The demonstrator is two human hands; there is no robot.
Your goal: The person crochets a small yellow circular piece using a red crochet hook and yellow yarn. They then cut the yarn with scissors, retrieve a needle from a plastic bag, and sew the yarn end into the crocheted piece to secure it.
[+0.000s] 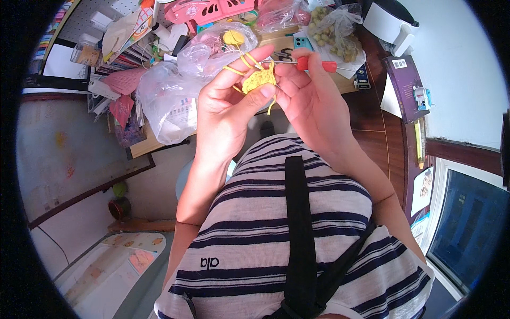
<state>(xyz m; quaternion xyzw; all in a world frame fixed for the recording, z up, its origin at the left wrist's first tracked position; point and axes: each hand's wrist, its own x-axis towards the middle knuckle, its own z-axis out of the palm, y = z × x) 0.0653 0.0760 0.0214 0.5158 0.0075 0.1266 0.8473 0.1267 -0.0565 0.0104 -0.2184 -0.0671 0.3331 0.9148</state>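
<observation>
Between the thumb and fingers of my left hand [226, 106] is a small yellow crochet piece [258, 80], with a short yarn tail hanging below it. Yellow yarn [234, 69] loops round the raised left fingers. My right hand [316, 98] grips a crochet hook [323, 65] by its red handle, its thin metal shaft pointing left to the top edge of the piece. Both hands are close together above the table's near edge. Behind them a yellow yarn ball [233, 37] lies at a clear plastic bag [204, 56].
A second clear bag [167, 101] bulges over the table's left front. Scissors [284, 55], a teal phone [302, 41] and a bag of green grapes [334, 34] lie behind my hands. A pink basket [210, 9] stands at the back, a white pot-like appliance [387, 24] at the right.
</observation>
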